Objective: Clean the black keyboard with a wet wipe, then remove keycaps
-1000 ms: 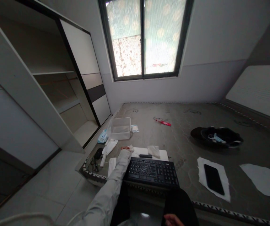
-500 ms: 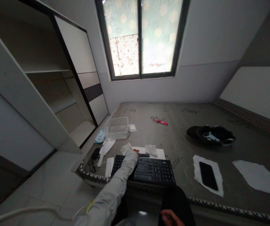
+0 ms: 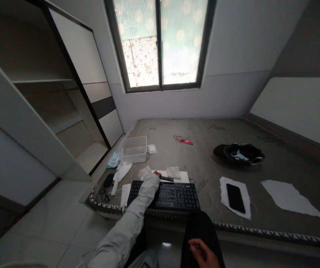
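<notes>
My left hand (image 3: 157,174), in a grey sleeve, reaches across the black keyboard (image 3: 176,195) to its far side. Its fingers are closed at the left end of a slim black stick-like object (image 3: 166,179), too small to name. That object slants slightly over a white sheet (image 3: 184,176); the sleeve and wrist hide part of the grip. Crumpled clear wrappers (image 3: 173,172) lie on either side of the hand. My right hand (image 3: 203,253) rests by my knee, fingers loosely bent and apart, holding nothing I can see.
On the mattress (image 3: 199,160) stand a clear plastic box (image 3: 133,149) and a black cap (image 3: 239,154) with a mask inside. A phone (image 3: 235,198) lies on white paper. Left of the keyboard are a mouse (image 3: 109,180) and a white strip (image 3: 125,194). A red-handled item (image 3: 184,140) lies farther back.
The view has shifted, so everything appears further left and slightly higher. The black stick now slants, its left end raised at my left hand. More of my right hand shows by the knee.
</notes>
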{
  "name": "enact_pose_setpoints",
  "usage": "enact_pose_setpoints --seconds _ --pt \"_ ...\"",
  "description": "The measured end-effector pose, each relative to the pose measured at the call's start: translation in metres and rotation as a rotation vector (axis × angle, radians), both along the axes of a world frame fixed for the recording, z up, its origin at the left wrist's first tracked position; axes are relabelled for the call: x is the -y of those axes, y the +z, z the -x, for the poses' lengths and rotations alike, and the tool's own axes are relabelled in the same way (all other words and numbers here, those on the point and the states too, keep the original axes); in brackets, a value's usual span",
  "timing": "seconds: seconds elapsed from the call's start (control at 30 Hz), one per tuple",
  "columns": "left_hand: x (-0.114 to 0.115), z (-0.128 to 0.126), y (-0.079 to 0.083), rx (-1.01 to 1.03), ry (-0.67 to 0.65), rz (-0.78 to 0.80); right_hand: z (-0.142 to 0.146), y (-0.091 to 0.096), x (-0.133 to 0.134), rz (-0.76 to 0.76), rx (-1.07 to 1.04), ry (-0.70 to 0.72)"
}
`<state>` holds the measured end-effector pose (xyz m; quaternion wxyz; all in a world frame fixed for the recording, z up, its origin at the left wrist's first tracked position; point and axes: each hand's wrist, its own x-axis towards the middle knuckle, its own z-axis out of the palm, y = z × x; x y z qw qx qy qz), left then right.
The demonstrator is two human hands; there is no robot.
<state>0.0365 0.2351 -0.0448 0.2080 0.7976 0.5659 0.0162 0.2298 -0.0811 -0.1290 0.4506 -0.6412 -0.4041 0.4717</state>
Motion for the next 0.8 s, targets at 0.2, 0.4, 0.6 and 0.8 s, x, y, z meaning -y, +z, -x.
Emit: enact_pose_setpoints --seconds 0.2,0.4,0.6,0.8 --pt "0.073 -0.006 0.017 0.139 -0.027 -0.036 0.017 0.013 0.001 -0.07 -0.108 -0.146" --pt "0.204 -0.03 -0.037 0.457 -0.282 -0.056 0.027 0.046 0.0 -0.178 -0.425 -0.233" --pt "0.265 -0.032 -0.06 0.646 -0.297 -0.154 0.02 0.055 0.011 -0.149 -0.278 -0.217" --pt "0.275 -0.033 -0.046 0.801 -0.01 -0.044 0.02 0.059 0.023 -0.188 -0.538 -0.328"
